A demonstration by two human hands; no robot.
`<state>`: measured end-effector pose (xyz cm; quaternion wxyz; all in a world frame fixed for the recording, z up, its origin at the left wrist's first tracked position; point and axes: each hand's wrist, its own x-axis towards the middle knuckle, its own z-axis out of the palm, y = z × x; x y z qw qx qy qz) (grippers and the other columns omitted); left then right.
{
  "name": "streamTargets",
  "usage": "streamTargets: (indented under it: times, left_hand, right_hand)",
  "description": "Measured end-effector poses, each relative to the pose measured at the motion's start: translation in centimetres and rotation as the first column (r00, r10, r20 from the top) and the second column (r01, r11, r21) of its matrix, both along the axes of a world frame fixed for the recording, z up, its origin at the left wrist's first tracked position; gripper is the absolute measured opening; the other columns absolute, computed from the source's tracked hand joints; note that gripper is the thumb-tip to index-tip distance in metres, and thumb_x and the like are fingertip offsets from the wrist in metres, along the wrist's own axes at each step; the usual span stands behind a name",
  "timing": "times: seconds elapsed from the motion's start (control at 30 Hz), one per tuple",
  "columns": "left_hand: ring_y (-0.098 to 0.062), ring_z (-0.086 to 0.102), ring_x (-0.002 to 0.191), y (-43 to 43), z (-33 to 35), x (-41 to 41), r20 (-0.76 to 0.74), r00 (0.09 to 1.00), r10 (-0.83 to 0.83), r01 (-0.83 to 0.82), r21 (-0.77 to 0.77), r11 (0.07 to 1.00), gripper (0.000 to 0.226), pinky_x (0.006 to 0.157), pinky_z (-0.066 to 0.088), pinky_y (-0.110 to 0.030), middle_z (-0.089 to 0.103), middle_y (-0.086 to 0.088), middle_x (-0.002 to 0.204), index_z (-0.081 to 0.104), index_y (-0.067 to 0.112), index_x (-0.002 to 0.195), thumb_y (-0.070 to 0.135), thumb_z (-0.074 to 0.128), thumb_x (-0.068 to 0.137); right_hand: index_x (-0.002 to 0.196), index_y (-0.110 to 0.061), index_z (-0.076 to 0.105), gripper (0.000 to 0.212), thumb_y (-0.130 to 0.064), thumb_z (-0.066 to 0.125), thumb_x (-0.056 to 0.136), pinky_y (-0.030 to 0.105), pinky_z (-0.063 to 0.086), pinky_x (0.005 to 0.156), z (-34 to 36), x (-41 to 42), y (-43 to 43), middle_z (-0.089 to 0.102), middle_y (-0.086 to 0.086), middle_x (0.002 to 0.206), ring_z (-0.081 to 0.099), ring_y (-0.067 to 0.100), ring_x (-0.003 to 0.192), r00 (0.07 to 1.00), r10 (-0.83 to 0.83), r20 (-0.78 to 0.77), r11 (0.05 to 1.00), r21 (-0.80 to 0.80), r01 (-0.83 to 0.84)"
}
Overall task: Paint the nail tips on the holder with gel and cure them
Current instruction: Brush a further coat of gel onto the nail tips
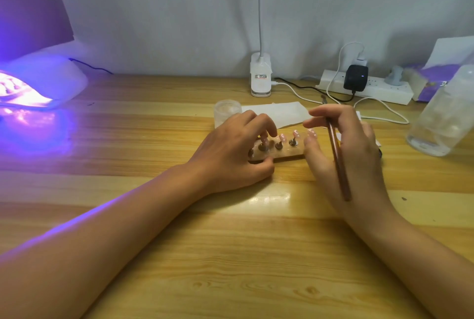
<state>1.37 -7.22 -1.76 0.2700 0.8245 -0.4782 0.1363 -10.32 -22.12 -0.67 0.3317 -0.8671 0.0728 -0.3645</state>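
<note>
While steadying the wooden nail-tip holder (278, 155) on the counter (154, 139), left hand (230, 154) pinching its edge, right hand (343, 146) closed around brush (338, 162); risk of smearing wet pink tips (282, 137).

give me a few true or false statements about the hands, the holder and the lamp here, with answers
1. The right hand holds a brush. True.
2. The UV lamp is off. False: it glows purple.
3. The left hand rests on the holder. True.
4. The holder sits inside the lamp. False: it lies on the table, well to the right of the lamp.
5. A small clear jar stands behind the left hand. True.
</note>
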Motion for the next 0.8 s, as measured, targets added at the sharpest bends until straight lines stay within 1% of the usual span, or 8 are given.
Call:
streamTargets:
  times: [0.1, 0.23, 0.33, 0.47, 0.63, 0.8]
  left_hand:
    - [-0.011, 0.051, 0.092, 0.04, 0.08, -0.08, 0.027, 1.000, -0.002, 0.002, -0.006, 1.000, 0.035, 0.072, 0.050, -0.037, 0.054, 0.012, 0.100, 0.054, 0.028, 0.111, 0.036, 0.065, 0.079]
    - [-0.011, 0.050, 0.090, 0.07, 0.22, -0.24, 0.067, 0.998, -0.012, 0.013, -0.012, 1.000, 0.037, 0.071, 0.049, -0.037, 0.054, 0.011, 0.100, 0.052, 0.025, 0.111, 0.035, 0.066, 0.077]
    - [-0.012, 0.050, 0.089, 0.03, 0.26, -0.37, 0.089, 0.996, -0.015, 0.017, -0.021, 1.000, 0.037, 0.071, 0.048, -0.037, 0.054, 0.010, 0.099, 0.052, 0.024, 0.109, 0.033, 0.067, 0.077]
    - [-0.013, 0.050, 0.089, 0.00, 0.32, -0.50, 0.112, 0.994, -0.013, 0.016, -0.023, 1.000, 0.037, 0.071, 0.047, -0.035, 0.055, 0.010, 0.099, 0.052, 0.023, 0.108, 0.033, 0.069, 0.076]
    - [-0.012, 0.053, 0.087, 0.04, 0.39, -0.71, 0.103, 0.995, -0.012, 0.013, -0.017, 1.000, 0.037, 0.069, 0.049, -0.036, 0.057, 0.010, 0.099, 0.052, 0.024, 0.108, 0.037, 0.067, 0.077]
    - [-0.007, 0.056, 0.087, 0.11, 0.34, -0.72, 0.058, 0.998, 0.004, -0.003, -0.021, 1.000, 0.039, 0.070, 0.052, -0.036, 0.060, 0.015, 0.100, 0.049, 0.027, 0.110, 0.040, 0.067, 0.078]
  right_hand:
    - [0.123, -0.021, 0.053, 0.039, -0.013, 0.064, 0.087, 0.047, 0.035, 0.097, -0.20, -0.04, 0.12, 0.060, -0.016, 0.107, 0.044, 0.015, 0.113, 0.997, -0.020, -0.079, 0.997, -0.073, 0.014]
    - [0.124, -0.021, 0.053, 0.039, -0.014, 0.065, 0.087, 0.043, 0.032, 0.099, -0.20, -0.10, 0.04, 0.061, -0.014, 0.109, 0.042, 0.013, 0.114, 0.994, -0.032, -0.100, 0.993, -0.120, 0.020]
    - [0.124, -0.021, 0.052, 0.039, -0.012, 0.065, 0.088, 0.043, 0.034, 0.097, -0.27, -0.01, -0.04, 0.059, -0.015, 0.106, 0.043, 0.013, 0.113, 0.995, -0.039, -0.096, 0.992, -0.121, 0.028]
    - [0.123, -0.021, 0.052, 0.041, -0.008, 0.065, 0.087, 0.046, 0.036, 0.095, -0.32, 0.11, -0.20, 0.056, -0.017, 0.104, 0.039, 0.008, 0.108, 0.995, -0.049, -0.084, 0.990, -0.134, 0.037]
    - [0.122, -0.021, 0.053, 0.038, -0.008, 0.065, 0.088, 0.045, 0.037, 0.093, -0.42, 0.18, -0.25, 0.060, -0.013, 0.103, 0.042, 0.011, 0.105, 0.995, -0.057, -0.076, 0.989, -0.142, 0.046]
    - [0.121, -0.019, 0.053, 0.038, -0.009, 0.066, 0.087, 0.046, 0.037, 0.091, -0.47, 0.18, -0.34, 0.063, -0.011, 0.102, 0.046, 0.016, 0.104, 0.996, -0.048, -0.079, 0.992, -0.124, 0.038]
